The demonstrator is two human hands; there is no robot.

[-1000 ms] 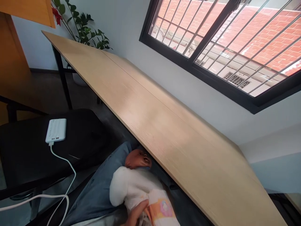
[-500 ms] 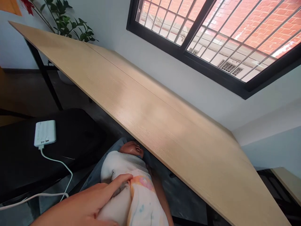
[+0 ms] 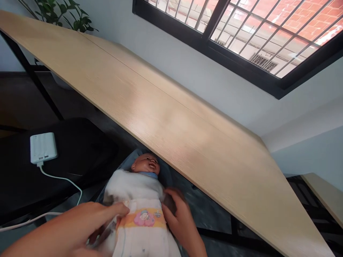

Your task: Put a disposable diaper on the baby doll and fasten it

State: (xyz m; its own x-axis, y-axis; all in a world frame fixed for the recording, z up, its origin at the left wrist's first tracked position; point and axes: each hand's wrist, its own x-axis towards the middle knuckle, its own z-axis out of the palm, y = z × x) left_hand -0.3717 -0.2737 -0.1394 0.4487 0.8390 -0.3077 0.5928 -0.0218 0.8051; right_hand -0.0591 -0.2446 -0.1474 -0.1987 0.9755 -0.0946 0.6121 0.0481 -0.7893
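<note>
A baby doll in a white top lies face up on my lap, its head by the table edge. Over its belly lies a white diaper with an orange band and a pink cartoon print. My left hand grips the diaper's left edge, thumb on the band and the other fingers partly hidden below. At the opposite side my right hand holds the diaper's right edge, thumb against it and index finger curled by the doll's side. Its remaining fingers are hidden.
A long wooden table runs diagonally just beyond the doll. To the left, a white power bank with a cable rests on a black seat. A barred window and a plant are at the back.
My right hand has come up to the diaper's right side. The diaper's front now lies flatter and its printed band faces up. The doll's face shows more, and the view has shifted.
</note>
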